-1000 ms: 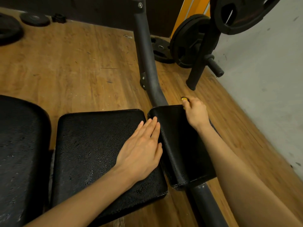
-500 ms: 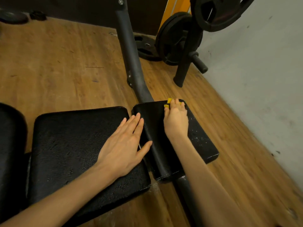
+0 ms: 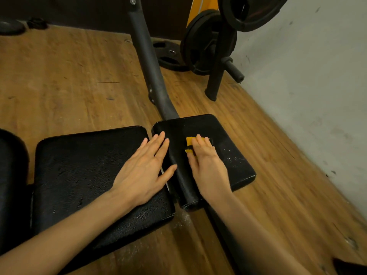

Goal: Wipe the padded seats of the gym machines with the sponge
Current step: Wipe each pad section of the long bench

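Right hand (image 3: 208, 165) presses the yellow sponge (image 3: 190, 143) flat-fingered onto the small end pad (image 3: 234, 153); left hand (image 3: 145, 171) rests open on the larger seat pad (image 3: 83, 171) beside it. White flecks just right of the sponge hand suggest wiping here is unfinished; whether the larger pad is done cannot be told

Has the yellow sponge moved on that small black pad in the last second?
Yes. The sponge, under the right hand, has come back from the small pad's far edge toward the person, to about its middle.
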A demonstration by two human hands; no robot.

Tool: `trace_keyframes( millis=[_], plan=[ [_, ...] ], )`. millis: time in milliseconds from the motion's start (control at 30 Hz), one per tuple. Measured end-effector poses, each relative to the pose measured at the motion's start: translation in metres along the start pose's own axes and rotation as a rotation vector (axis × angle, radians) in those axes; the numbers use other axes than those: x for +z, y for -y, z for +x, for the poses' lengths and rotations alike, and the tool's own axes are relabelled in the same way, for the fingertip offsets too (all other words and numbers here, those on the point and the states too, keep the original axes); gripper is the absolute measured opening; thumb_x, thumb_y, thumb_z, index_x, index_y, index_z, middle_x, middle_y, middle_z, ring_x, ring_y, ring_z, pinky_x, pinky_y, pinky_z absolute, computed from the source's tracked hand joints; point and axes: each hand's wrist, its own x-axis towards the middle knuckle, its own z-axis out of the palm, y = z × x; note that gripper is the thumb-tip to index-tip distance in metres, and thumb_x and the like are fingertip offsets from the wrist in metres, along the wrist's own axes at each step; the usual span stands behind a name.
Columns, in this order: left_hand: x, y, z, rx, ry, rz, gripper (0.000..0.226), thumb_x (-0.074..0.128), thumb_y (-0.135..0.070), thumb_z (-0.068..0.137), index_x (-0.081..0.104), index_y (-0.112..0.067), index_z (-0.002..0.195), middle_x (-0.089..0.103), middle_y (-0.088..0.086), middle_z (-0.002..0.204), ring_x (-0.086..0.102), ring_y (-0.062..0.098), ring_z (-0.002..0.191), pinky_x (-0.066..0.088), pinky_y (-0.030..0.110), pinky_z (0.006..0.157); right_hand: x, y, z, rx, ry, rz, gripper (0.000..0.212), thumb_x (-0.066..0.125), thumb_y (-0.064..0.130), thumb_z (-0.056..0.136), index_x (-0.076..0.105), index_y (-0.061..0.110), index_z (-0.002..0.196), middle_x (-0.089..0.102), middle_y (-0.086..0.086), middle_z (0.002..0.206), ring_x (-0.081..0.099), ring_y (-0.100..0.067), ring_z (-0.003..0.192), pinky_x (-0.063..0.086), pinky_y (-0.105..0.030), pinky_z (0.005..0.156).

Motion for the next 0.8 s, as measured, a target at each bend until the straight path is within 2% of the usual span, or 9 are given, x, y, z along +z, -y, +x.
trace_keyframes(
  millis=[100, 200, 300, 367, 433, 533, 600, 733, 800],
  plan=[
    [0.0, -0.007, -0.002, 0.127, 0.006, 0.007, 0.076, 0.007, -0.06, 0.092, 0.009, -0.018, 0.156, 0.002, -0.003, 0.164, -0.001, 0.006, 0.149, -0.008, 0.022, 0.117, -0.007, -0.048, 0.035, 0.151, 0.0, -0.087, 0.047, 0.039, 0.033, 0.103, 0.039, 0.01, 0.145, 0.034, -0.006, 0.154, 0.026, -0.023, 0.145, 0.022, -0.037, 0.12],
    [0.006, -0.022, -0.004, 0.107, 0.027, -0.121, 0.067, 0.018, -0.055, 0.099, 0.005, -0.022, 0.156, -0.004, -0.008, 0.162, -0.008, 0.002, 0.148, -0.009, 0.02, 0.117, -0.013, -0.054, 0.051, 0.351, -0.094, -0.053, 0.039, 0.039, 0.027, 0.103, 0.05, 0.006, 0.133, 0.045, -0.014, 0.145, 0.037, -0.033, 0.136, 0.029, -0.043, 0.114],
    [0.015, -0.03, -0.002, 0.077, -0.008, -0.124, 0.065, 0.022, -0.052, 0.1, 0.007, -0.021, 0.156, -0.003, -0.008, 0.163, -0.008, 0.002, 0.148, -0.008, 0.02, 0.118, 0.005, -0.009, -0.002, 0.181, -0.107, 0.003, 0.043, 0.039, 0.027, 0.103, 0.041, 0.012, 0.144, 0.033, -0.005, 0.154, 0.021, -0.02, 0.147, 0.013, -0.035, 0.122],
    [0.017, -0.031, -0.001, 0.077, -0.012, -0.113, 0.066, 0.022, -0.053, 0.1, 0.009, -0.021, 0.156, 0.0, -0.007, 0.163, -0.006, 0.002, 0.148, -0.006, 0.021, 0.118, 0.002, 0.007, -0.038, 0.044, -0.079, 0.043, 0.046, 0.037, 0.032, 0.104, 0.035, 0.018, 0.148, 0.026, 0.005, 0.156, 0.011, -0.008, 0.146, 0.005, -0.028, 0.121],
    [0.017, -0.03, -0.001, 0.073, 0.006, -0.108, 0.064, 0.026, -0.049, 0.101, 0.009, -0.02, 0.156, -0.001, -0.007, 0.163, -0.007, 0.002, 0.148, -0.005, 0.022, 0.12, -0.006, -0.014, -0.031, 0.059, -0.045, -0.007, 0.048, 0.038, 0.035, 0.103, 0.034, 0.021, 0.148, 0.027, 0.008, 0.155, 0.014, -0.008, 0.146, 0.008, -0.027, 0.121],
    [0.015, -0.032, -0.002, 0.078, 0.014, -0.093, 0.063, 0.027, -0.047, 0.102, 0.008, -0.019, 0.156, -0.001, -0.006, 0.163, -0.007, 0.004, 0.148, -0.003, 0.025, 0.122, -0.016, -0.054, 0.015, 0.265, -0.078, -0.062, 0.046, 0.038, 0.031, 0.103, 0.039, 0.013, 0.145, 0.032, -0.006, 0.156, 0.022, -0.022, 0.146, 0.014, -0.038, 0.122],
    [0.015, -0.033, -0.002, 0.072, 0.014, -0.092, 0.063, 0.028, -0.046, 0.102, 0.009, -0.019, 0.156, 0.0, -0.005, 0.164, -0.006, 0.004, 0.148, -0.003, 0.024, 0.121, -0.016, -0.046, 0.02, 0.349, -0.104, -0.032, 0.043, 0.039, 0.028, 0.103, 0.042, 0.009, 0.143, 0.034, -0.01, 0.154, 0.024, -0.026, 0.145, 0.016, -0.041, 0.121],
    [0.014, -0.033, -0.002, 0.062, 0.012, -0.089, 0.063, 0.029, -0.046, 0.102, 0.009, -0.019, 0.156, 0.0, -0.006, 0.163, -0.008, 0.002, 0.147, -0.006, 0.021, 0.119, -0.001, 0.007, -0.051, 0.141, -0.115, 0.07, 0.044, 0.037, 0.032, 0.103, 0.041, 0.018, 0.145, 0.03, 0.003, 0.154, 0.018, -0.015, 0.147, 0.008, -0.031, 0.12],
    [0.013, -0.034, -0.003, 0.065, 0.015, -0.09, 0.063, 0.03, -0.046, 0.102, 0.01, -0.019, 0.156, 0.001, -0.006, 0.163, -0.007, 0.002, 0.147, -0.005, 0.02, 0.119, -0.011, -0.008, -0.057, 0.078, -0.072, 0.042, 0.045, 0.038, 0.035, 0.103, 0.037, 0.022, 0.146, 0.027, 0.009, 0.153, 0.017, -0.009, 0.146, 0.007, -0.029, 0.12]
  ],
)
